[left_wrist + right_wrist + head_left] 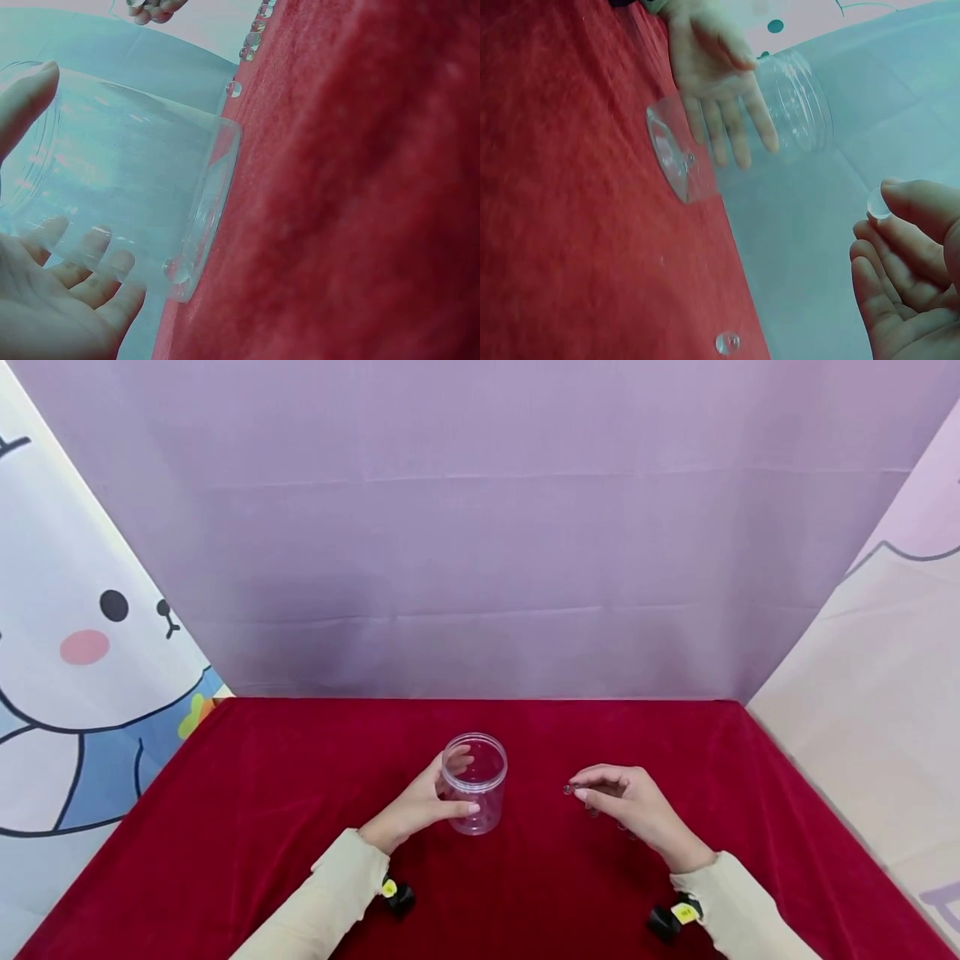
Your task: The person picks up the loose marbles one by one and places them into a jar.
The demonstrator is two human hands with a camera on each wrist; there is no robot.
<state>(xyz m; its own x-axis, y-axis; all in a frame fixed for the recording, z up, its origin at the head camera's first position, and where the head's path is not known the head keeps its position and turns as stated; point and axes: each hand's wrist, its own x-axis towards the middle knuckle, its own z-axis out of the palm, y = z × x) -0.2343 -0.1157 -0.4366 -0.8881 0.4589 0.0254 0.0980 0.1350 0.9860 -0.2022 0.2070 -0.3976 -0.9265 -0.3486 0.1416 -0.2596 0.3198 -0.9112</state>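
A clear, lidless plastic jar (486,810) stands upright on the red cloth, its mouth facing up. My left hand (416,810) holds it from the left, thumb on the near side and fingers behind. Inside, near the bottom, lies a clear marble (177,268). To the right of the jar and above the cloth, my right hand (637,806) pinches another clear marble (879,203) between thumb and fingertips. Several more marbles (255,34) lie on the cloth beneath the right hand, which partly hides them in the head view. One loose marble (727,343) shows in the right wrist view.
Red velvety cloth (315,760) covers the table. A plain lilac curtain (480,543) hangs behind it. Cartoon-printed panels stand along the left (90,677) and right (885,693) sides. Each wrist carries a small black camera.
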